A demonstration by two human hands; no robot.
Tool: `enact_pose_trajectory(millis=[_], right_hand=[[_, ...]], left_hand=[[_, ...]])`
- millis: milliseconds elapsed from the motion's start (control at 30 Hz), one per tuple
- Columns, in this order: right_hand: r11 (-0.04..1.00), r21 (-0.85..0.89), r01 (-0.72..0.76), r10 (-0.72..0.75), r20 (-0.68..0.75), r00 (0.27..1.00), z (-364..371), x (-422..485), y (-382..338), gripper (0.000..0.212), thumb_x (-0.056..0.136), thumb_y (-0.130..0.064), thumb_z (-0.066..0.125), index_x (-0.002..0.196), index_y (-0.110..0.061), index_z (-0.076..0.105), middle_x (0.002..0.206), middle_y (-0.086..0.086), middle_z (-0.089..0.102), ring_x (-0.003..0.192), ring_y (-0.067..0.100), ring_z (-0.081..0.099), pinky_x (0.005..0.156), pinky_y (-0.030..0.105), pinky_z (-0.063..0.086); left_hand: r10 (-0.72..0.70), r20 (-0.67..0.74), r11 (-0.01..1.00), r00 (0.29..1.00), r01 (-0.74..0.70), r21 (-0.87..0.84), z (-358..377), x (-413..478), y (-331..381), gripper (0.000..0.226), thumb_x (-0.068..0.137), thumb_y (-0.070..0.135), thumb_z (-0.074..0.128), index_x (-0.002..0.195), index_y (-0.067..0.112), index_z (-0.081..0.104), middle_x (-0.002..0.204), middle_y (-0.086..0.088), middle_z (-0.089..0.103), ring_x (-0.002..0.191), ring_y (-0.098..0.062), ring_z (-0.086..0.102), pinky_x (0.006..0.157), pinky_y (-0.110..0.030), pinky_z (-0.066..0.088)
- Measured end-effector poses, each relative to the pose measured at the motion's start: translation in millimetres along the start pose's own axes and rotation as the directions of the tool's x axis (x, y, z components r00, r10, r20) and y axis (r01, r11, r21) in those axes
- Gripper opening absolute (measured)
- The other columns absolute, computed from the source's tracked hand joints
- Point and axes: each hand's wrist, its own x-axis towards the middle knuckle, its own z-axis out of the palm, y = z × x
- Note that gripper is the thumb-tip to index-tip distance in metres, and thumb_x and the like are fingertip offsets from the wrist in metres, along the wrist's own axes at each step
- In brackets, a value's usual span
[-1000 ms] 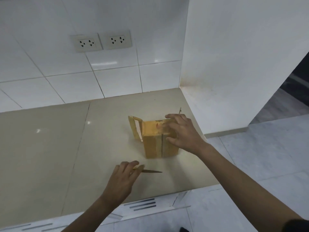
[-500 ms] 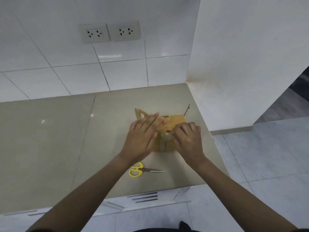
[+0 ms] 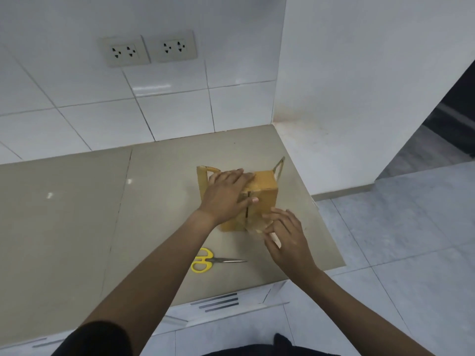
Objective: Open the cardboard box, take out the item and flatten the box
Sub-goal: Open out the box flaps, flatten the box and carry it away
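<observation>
White wall tiles with two sockets stand behind a beige countertop, and the cardboard box sits near its right edge, close to the wall corner. Left hand lies flat over the top of the box w/ fingers spread, pressing rather than gripping. Right hand is at the lower front corner, fingers loosely curled around something clear and shiny (prob. a strip of tape, I cannot tell exactly). Yellow scissors rest on the countertop, near the front edge, apart from both hands.

I judge the box light and fairly stiff, but its flaps bend easily; better to hold it by the side walls, not the loose flaps. Front seam looks slit. What is inside is hidden, and the left side of the box is covered by the left hand.
</observation>
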Motion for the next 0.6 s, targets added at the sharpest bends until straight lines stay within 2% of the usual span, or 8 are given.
enact_pose_trajectory(millis=[133, 233, 367, 400, 467, 533, 600], right_hand=[[0.985, 0.145, -0.097, 0.100, -0.008, 0.995, -7.7, -0.2, -7.4, 0.005, 0.090, -0.016, 0.050, 0.093, -0.015, 0.055, 0.114, 0.005, 0.066, 0.119, 0.018, 0.054, 0.109, 0.039, 0.038], [0.929, 0.309, -0.202, 0.225, -0.039, 0.974, -17.4, 6.6, -13.8, 0.008, 0.090, -0.018, 0.047, 0.091, -0.025, 0.047, 0.116, 0.002, 0.066, 0.119, 0.009, 0.054, 0.099, 0.025, 0.044], [0.841, 0.462, -0.281, 0.333, -0.033, 0.943, -24.6, 8.2, -24.6, 0.011, 0.088, -0.019, 0.045, 0.089, -0.029, 0.043, 0.108, -0.005, 0.071, 0.115, 0.005, 0.059, 0.103, 0.020, 0.041], [0.825, 0.481, -0.296, 0.355, -0.034, 0.934, -26.3, 7.8, -27.2, 0.009, 0.088, -0.022, 0.045, 0.089, -0.030, 0.043, 0.105, -0.009, 0.071, 0.115, 0.004, 0.059, 0.101, 0.017, 0.040], [0.795, 0.522, -0.309, 0.397, -0.064, 0.915, -31.2, 8.4, -32.3, 0.009, 0.089, -0.026, 0.047, 0.090, -0.035, 0.043, 0.098, -0.015, 0.072, 0.111, 0.001, 0.061, 0.089, 0.010, 0.044], [0.745, 0.598, -0.295, 0.442, -0.111, 0.890, -35.3, 10.6, -34.5, 0.012, 0.091, -0.025, 0.050, 0.090, -0.035, 0.043, 0.086, -0.008, 0.074, 0.096, 0.008, 0.069, 0.077, 0.014, 0.051], [0.665, 0.669, -0.332, 0.539, -0.122, 0.834, -38.0, 11.9, -30.8, 0.017, 0.091, -0.022, 0.055, 0.088, -0.034, 0.044, 0.080, -0.001, 0.072, 0.083, 0.017, 0.072, 0.072, 0.026, 0.057]], left_hand=[[-0.094, -0.103, 0.994, 0.990, 0.088, -0.065, -2.6, -2.4, -5.6, 0.055, 0.087, 0.059, 0.049, 0.134, 0.030, 0.043, 0.136, 0.000, 0.053, 0.125, -0.027, 0.044, 0.103, -0.044, 0.026], [-0.255, -0.199, 0.959, 0.946, 0.220, -0.180, -3.9, -15.4, -15.7, 0.053, 0.086, 0.059, 0.052, 0.131, 0.032, 0.046, 0.132, 0.002, 0.055, 0.121, -0.028, 0.044, 0.100, -0.044, 0.028], [-0.463, -0.282, 0.880, 0.840, 0.398, -0.259, -1.9, -39.8, -23.9, 0.054, 0.085, 0.058, 0.055, 0.130, 0.029, 0.048, 0.128, -0.004, 0.057, 0.118, -0.032, 0.044, 0.095, -0.045, 0.032], [-0.517, -0.297, 0.848, 0.803, 0.433, -0.307, -1.9, -45.5, -24.4, 0.054, 0.085, 0.058, 0.055, 0.129, 0.028, 0.047, 0.126, -0.006, 0.057, 0.117, -0.034, 0.044, 0.094, -0.046, 0.033], [-0.625, -0.312, 0.763, 0.716, 0.475, -0.440, -3.9, -53.7, -24.3, 0.054, 0.086, 0.056, 0.054, 0.129, 0.024, 0.046, 0.125, -0.009, 0.057, 0.115, -0.036, 0.045, 0.095, -0.049, 0.034], [-0.704, -0.314, 0.677, 0.637, 0.468, -0.568, -6.9, -58.8, -24.2, 0.054, 0.088, 0.053, 0.053, 0.129, 0.020, 0.046, 0.122, -0.013, 0.058, 0.114, -0.038, 0.045, 0.096, -0.051, 0.035], [-0.746, -0.313, 0.623, 0.588, 0.449, -0.641, -9.4, -62.0, -22.6, 0.051, 0.090, 0.050, 0.053, 0.128, 0.016, 0.047, 0.119, -0.015, 0.060, 0.112, -0.039, 0.047, 0.098, -0.053, 0.038]])
